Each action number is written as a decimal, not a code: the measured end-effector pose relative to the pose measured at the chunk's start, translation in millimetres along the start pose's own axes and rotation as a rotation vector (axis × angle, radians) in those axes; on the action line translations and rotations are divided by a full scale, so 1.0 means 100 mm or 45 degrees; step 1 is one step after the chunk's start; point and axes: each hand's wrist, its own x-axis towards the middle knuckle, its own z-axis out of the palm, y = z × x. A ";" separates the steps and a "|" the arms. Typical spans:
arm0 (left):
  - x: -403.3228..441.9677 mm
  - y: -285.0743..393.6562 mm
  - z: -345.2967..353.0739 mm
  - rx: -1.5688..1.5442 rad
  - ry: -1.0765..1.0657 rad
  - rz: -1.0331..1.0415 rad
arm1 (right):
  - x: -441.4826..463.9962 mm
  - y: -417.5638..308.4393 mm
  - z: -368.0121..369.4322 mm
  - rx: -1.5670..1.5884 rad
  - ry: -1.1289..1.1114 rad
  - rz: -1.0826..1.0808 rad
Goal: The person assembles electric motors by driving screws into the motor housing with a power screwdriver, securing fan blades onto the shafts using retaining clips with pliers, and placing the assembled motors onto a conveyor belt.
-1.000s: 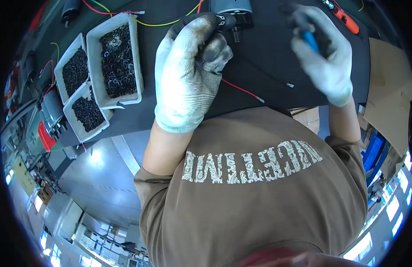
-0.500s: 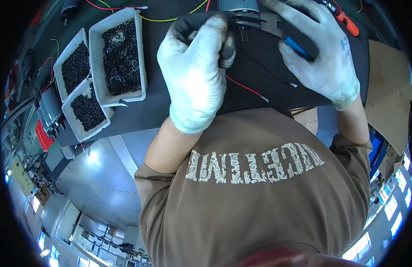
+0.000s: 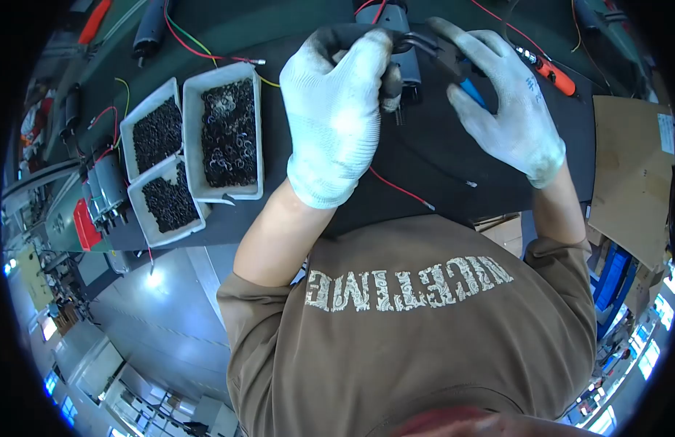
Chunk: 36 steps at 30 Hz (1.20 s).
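Observation:
My left hand [image 3: 337, 120], in a white glove with blackened fingertips, is closed in front of a grey cylindrical motor [image 3: 409, 67]. What its fingers grip is hidden; dark curved prongs show just beyond them. My right hand [image 3: 506, 109], gloved the same way, has its fingers curled around pliers with blue handles [image 3: 472, 93]. The dark jaws point toward my left fingertips, and whether they touch anything there I cannot tell. Below the motor's end, its thin shaft sticks out toward me.
Left of my hands stand a large white bin [image 3: 260, 138] of black rings and two smaller bins [image 3: 178, 105] of small black parts. A red wire [image 3: 401, 188] lies on the black mat. An orange-handled tool [image 3: 558, 77] and cardboard [image 3: 629, 175] are at the right; more motors [image 3: 108, 182] sit far left.
The view has shifted, so the bins, motor and wires appear lower. Relative to the bench, both hands are slightly farther from my body. Both grips look the same.

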 end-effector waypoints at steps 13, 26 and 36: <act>0.36 -0.02 -0.04 0.601 -0.234 0.203 | 0.02 0.47 0.19 -0.182 0.145 -0.006; 0.62 -0.06 -0.02 0.483 -0.603 0.696 | -0.09 0.56 -0.10 1.607 0.025 0.388; 0.34 -0.16 -0.07 0.412 -1.034 1.300 | -0.08 -0.13 -0.93 -0.103 -0.279 -0.041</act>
